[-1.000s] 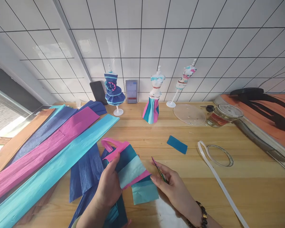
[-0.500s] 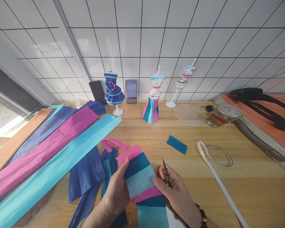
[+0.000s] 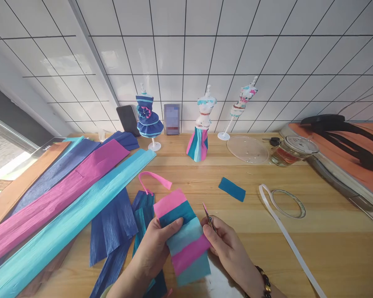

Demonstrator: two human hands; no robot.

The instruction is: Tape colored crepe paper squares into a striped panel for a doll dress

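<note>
A striped crepe paper piece [image 3: 186, 231] in pink, teal, light blue and magenta lies across my left hand [image 3: 161, 240]. That hand is closed, its thumb pressing on the teal and light blue bands. My right hand [image 3: 225, 242] is closed too, fingertips at the paper's right edge. It also holds slim pointed tweezers [image 3: 210, 219], tip upward, with a pink bit near the tip. Most of their length is hidden by the fingers. Beyond the hands stands a small dress form [image 3: 204, 114] in a skirt of similar stripes.
Long crepe paper strips [image 3: 81, 207] cover the left side. A teal rectangle [image 3: 232, 189], white tape roll [image 3: 288, 203], clear disc [image 3: 248, 149] and lidded glass jar [image 3: 290, 153] lie rightward. Two other dress forms, one in a blue dress [image 3: 149, 118], and a phone [image 3: 128, 119] stand by the wall.
My left thumb has shifted right across the striped paper. The paper's lower end has risen and turned, showing a light blue band. A pink strip behind it has moved; the tweezers have tilted left.
</note>
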